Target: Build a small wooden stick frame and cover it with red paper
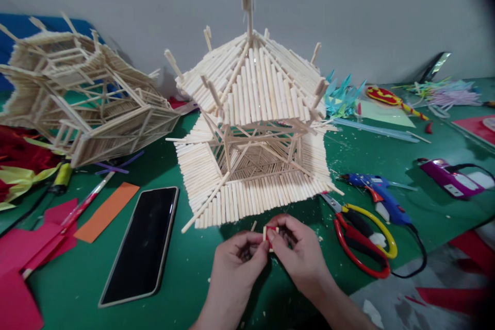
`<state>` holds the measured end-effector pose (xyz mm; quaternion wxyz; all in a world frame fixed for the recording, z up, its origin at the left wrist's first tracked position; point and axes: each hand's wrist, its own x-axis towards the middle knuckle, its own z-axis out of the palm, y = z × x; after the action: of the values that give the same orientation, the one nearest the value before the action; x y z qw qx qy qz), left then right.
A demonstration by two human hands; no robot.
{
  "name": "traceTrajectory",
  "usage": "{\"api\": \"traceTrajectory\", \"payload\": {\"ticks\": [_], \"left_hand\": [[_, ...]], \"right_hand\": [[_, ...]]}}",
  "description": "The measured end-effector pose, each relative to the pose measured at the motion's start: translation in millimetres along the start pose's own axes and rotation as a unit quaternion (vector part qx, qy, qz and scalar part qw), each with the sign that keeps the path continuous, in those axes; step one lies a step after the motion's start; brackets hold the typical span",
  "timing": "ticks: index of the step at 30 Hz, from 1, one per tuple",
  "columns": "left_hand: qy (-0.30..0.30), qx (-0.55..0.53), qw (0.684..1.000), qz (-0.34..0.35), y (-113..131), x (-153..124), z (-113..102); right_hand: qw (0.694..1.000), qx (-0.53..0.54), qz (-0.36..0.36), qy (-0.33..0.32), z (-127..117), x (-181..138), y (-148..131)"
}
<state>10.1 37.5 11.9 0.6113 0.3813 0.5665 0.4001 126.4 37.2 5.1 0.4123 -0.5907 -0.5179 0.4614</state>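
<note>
Between my two hands is a small frame of short wooden sticks with a bit of red in it. My left hand pinches its left side between thumb and fingers. From the right, my right hand grips the same piece, its thumb on the red part. My fingers hide much of the piece. Just beyond my hands stands a pavilion model built of pale wooden sticks, with a pointed roof over a wide lower skirt. Both hands are close to its front edge, apart from it.
Scissors with red and yellow handles and a blue glue gun lie on the right. A phone, orange paper strip and red paper lie left. Behind them sits another stick structure. A purple device rests far right.
</note>
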Motion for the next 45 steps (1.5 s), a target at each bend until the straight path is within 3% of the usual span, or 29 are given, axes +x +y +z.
{"api": "traceTrajectory", "payload": {"ticks": [7,12,25,32,36,38,41,45], "left_hand": [[0.029,-0.053,0.997,-0.047,5.3,0.0,0.1],[0.032,-0.049,0.997,-0.046,6.8,0.2,1.5],[0.027,-0.037,0.999,-0.030,6.4,-0.5,0.9],[-0.028,-0.002,0.999,-0.024,10.7,-1.0,-4.2],[-0.030,-0.013,0.999,-0.018,13.0,-3.4,-4.7],[-0.027,-0.004,1.000,0.000,10.8,-3.5,-4.6],[-0.014,0.047,0.995,0.082,5.7,-2.8,-4.2],[0.036,0.189,0.954,0.230,2.6,-3.1,-5.2]], "right_hand": [[0.991,0.129,0.044,-0.002,-10.9,0.8,-0.3],[0.993,0.112,0.022,-0.036,-13.9,1.0,1.3],[0.997,0.073,0.027,-0.029,-10.2,1.8,1.0],[0.996,0.084,0.021,-0.024,-13.3,2.3,3.3],[0.996,0.093,0.013,-0.011,-14.7,2.6,3.9],[0.995,0.098,0.009,-0.005,-14.6,2.5,4.2],[0.994,0.105,-0.003,-0.006,-14.1,2.1,4.8],[0.993,0.113,-0.022,-0.024,-14.6,1.1,6.2]]}}
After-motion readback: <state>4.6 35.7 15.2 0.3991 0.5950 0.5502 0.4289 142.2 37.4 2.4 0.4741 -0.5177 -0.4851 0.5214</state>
